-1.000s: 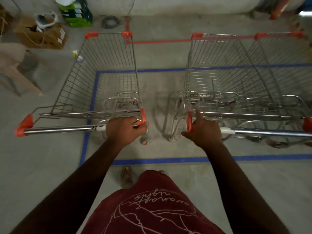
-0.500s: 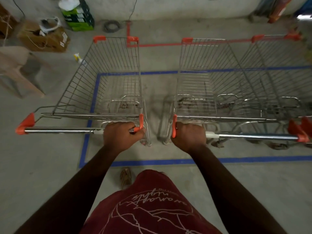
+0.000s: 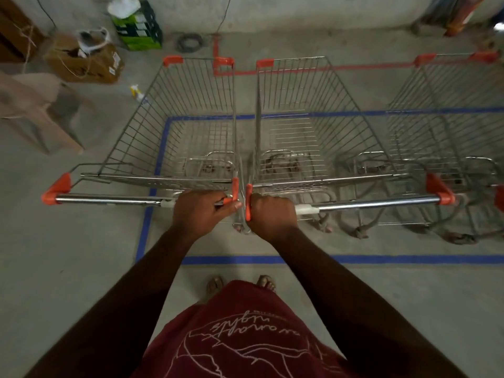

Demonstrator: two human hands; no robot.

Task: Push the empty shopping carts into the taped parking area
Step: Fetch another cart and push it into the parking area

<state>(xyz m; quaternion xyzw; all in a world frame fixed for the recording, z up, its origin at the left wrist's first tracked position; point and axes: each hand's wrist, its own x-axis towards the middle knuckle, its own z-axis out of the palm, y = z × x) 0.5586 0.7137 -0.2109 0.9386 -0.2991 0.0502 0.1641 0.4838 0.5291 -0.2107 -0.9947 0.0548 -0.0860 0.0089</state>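
Two empty wire shopping carts with orange corners stand side by side in front of me. My left hand [image 3: 203, 210] grips the right end of the left cart's handle [image 3: 109, 199]. My right hand [image 3: 272, 216] grips the left end of the middle cart's handle [image 3: 376, 203]. The left cart [image 3: 180, 115] and the middle cart [image 3: 302, 115] almost touch at their inner sides. A third empty cart [image 3: 447, 124] stands at the right. Blue tape [image 3: 354, 259] marks a rectangle on the floor around the carts; the left cart's handle reaches past its left line.
Cardboard boxes [image 3: 84, 61] and a green crate [image 3: 139, 28] stand at the back left, with a plastic chair [image 3: 35, 105] nearer at the left. Red tape [image 3: 354, 68] runs on the floor near the back wall. A small bottle [image 3: 136, 92] lies beside the left cart.
The middle cart has moved left until it nearly meets the left cart. My right hand went from an open touch to a full grip on its handle. The third cart came into view.
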